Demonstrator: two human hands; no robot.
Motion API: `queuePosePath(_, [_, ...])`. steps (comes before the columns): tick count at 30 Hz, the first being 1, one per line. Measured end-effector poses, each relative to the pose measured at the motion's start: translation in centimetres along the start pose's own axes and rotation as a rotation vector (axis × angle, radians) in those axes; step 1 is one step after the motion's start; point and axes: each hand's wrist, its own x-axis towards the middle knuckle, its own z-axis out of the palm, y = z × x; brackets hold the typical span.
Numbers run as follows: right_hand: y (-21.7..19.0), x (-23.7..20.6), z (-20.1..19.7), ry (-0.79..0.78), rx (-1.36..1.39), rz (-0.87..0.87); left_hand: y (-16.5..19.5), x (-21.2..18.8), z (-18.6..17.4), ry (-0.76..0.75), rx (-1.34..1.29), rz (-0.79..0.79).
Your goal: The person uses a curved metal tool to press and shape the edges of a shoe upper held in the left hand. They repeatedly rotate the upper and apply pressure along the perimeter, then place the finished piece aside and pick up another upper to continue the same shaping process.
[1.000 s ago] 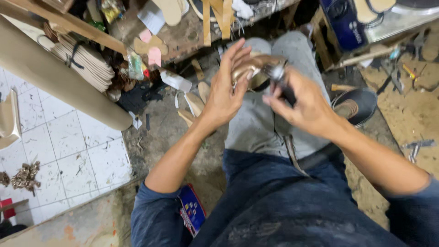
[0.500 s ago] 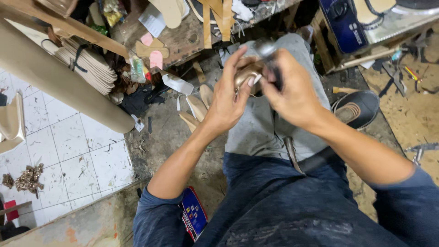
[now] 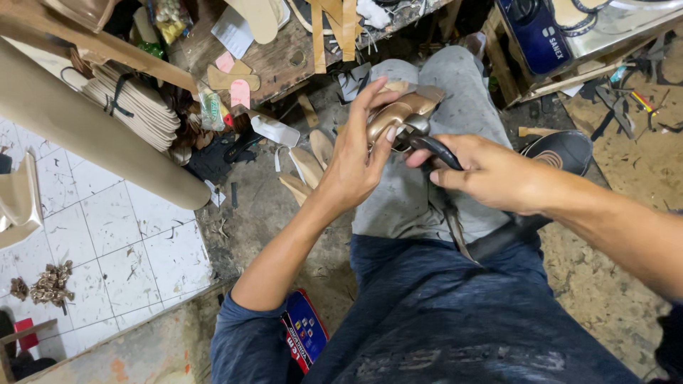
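My left hand (image 3: 359,153) wraps around a shiny bronze shoe upper on a last (image 3: 398,112), held over my grey-trousered knee (image 3: 420,192). My right hand (image 3: 491,174) grips the black handles of a pair of pincers (image 3: 427,142); the metal jaws touch the bronze shoe at its edge. A strap (image 3: 455,231) hangs down below my right hand across my lap.
A long beige roll (image 3: 92,131) lies at the left over white tiles (image 3: 121,235). A stack of insoles (image 3: 139,107) and a cluttered wooden bench (image 3: 284,50) sit beyond. Loose sole pieces (image 3: 306,167) lie on the floor. A black sandal (image 3: 558,153) is at the right, a small box (image 3: 306,334) near my elbow.
My right hand has drawn back from on top of the shoe to the right, so the pincers and the bronze shoe show again. My left hand keeps its hold.
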Motion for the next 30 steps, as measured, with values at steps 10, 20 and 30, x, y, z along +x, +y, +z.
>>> queuePosePath(10, [1.4,3.4,3.8,0.489,-0.673,-0.363,-0.8,0.8,0.1,0.094,-0.507,-0.265])
queuePosePath(20, [0.7,1.7,0.5,0.269,-0.666,-0.364,-0.6,0.1,-0.5,0.036,-0.199,-0.128])
queuePosePath(30, [4.3,3.9,2.5,0.460,-0.822,-0.480,-1.0,0.0,-0.5,0.017,-0.225,-0.148])
